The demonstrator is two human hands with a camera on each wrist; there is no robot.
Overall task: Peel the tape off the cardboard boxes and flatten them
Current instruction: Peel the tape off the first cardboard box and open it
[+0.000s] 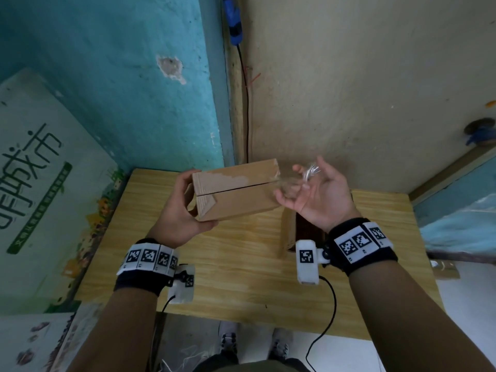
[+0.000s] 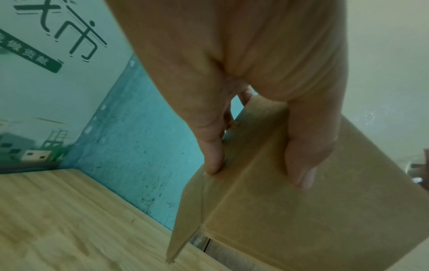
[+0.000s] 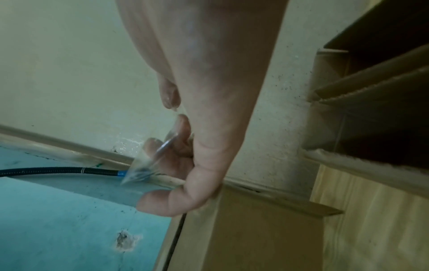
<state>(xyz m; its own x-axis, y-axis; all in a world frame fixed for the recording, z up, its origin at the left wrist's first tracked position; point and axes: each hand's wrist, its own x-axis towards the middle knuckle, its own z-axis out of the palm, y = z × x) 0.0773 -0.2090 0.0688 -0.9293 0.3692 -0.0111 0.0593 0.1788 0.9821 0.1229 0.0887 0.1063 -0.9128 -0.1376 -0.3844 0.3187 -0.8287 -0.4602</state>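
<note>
A: Item one, box [image 1: 236, 190]?
B: Brown cardboard, held above the wooden table [image 1: 241, 277], top seam showing a pale torn strip.
A: Holder?
B: Left hand [image 1: 177, 213], fingers and thumb wrapped round its left end.
A: Tape [image 1: 310, 170]?
B: Clear, crumpled, one end on the box's right corner, the rest stuck to the right hand [image 1: 314, 193], whose fingers curl loosely about it.
A: Anything else?
B: Second box [image 1: 288, 232], lying open on the table under the right wrist.
</note>
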